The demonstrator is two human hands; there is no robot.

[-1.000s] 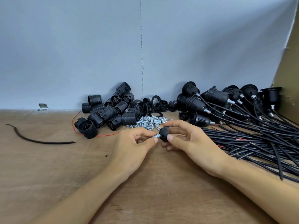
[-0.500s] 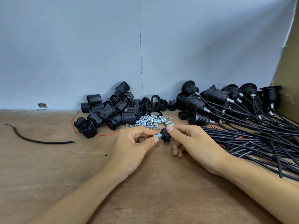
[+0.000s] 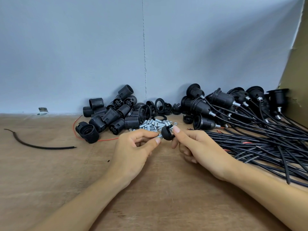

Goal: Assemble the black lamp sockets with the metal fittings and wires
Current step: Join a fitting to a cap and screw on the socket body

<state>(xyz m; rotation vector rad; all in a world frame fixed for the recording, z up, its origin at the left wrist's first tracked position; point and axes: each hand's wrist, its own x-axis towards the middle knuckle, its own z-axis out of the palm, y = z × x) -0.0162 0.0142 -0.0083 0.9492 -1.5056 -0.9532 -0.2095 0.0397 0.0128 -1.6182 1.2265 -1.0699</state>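
Ribbed black plastic socket shells (image 3: 113,114), heaped (by the wall); left hand (image 3: 133,152) pinching short silver threaded metal fitting (image 3: 159,136), seated in black domed plastic socket cap (image 3: 167,134); right hand (image 3: 200,147) pinching that cap above wooden table (image 3: 83,180); black wired sockets (image 3: 221,100), bundled

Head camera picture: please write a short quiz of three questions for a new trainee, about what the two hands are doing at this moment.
1. True or false: the right hand holds a black dome-shaped socket cap.
2. The left hand pinches: A) a red wire; B) a metal threaded fitting at the cap; C) a black ring.
3. Fill in: the wired sockets lie on the person's ____ side.

Key: 1 true; 2 B; 3 right.
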